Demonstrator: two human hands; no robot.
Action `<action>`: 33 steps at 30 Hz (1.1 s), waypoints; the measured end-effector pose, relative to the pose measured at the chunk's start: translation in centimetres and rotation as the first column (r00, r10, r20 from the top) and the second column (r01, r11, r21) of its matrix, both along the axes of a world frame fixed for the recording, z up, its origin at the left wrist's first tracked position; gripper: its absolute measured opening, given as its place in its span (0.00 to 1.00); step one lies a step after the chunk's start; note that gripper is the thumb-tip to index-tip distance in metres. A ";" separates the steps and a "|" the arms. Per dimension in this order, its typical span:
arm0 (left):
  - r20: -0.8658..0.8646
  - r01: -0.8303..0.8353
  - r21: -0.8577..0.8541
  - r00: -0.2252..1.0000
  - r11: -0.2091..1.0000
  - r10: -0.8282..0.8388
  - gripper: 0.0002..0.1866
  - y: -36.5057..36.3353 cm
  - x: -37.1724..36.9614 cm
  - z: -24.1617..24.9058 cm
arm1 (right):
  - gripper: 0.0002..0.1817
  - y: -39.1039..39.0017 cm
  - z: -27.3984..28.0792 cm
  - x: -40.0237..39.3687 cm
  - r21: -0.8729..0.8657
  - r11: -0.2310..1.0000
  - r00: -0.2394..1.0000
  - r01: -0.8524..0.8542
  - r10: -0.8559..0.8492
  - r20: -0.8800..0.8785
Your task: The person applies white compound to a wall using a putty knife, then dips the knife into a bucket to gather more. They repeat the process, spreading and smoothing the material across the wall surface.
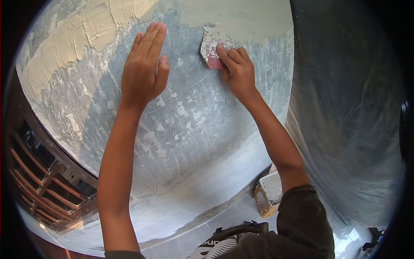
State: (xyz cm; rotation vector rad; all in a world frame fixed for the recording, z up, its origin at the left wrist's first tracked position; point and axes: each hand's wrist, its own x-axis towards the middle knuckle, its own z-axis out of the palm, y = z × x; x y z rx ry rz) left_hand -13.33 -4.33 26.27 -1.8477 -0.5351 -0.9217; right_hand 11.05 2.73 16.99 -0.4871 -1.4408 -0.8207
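My left hand point(144, 64) lies flat against the grey wall point(185, 103), fingers stretched upward, with nothing in it. To its right, my right hand point(237, 69) grips a small pink scraper point(214, 63) between thumb and fingers. The scraper's upper part is covered with whitish plaster and lies against the wall, just below the edge of a smooth cream layer point(237, 17). Thicker, ridged cream plaster point(82, 39) covers the wall's upper left. White patches and streaks mark the grey area below both hands.
A brown wooden lattice frame point(47, 181) stands at the lower left. Translucent plastic sheeting point(345, 129) hangs on the right. Below, a plaster-stained stool point(263, 200) stands on the tiled floor point(211, 222), near the wall's foot.
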 end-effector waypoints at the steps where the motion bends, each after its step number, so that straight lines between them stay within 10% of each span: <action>1: -0.002 -0.002 0.002 1.000 1.000 0.002 0.32 0.0 0.0 0.0 | 0.32 -0.1 -0.5 -0.1 -0.029 1.000 1.000 -0.007 0.007 0.003; 13: 0.001 0.067 -0.031 0.998 0.997 -0.067 0.31 -0.4 -0.3 0.5 | 0.32 -5.7 -3.6 -3.0 -0.206 0.919 0.940 -0.335 0.312 -0.135; 24: -0.075 -0.004 0.003 0.997 1.000 0.005 0.30 -1.3 -2.5 2.2 | 0.27 -2.6 1.4 -4.3 -0.219 0.974 0.977 0.060 -0.102 -0.186; 33: -0.092 -0.005 0.023 0.996 1.000 0.007 0.30 -0.9 -2.5 1.8 | 0.27 -7.9 -3.3 -7.1 -0.316 0.929 0.965 -0.192 0.120 -0.233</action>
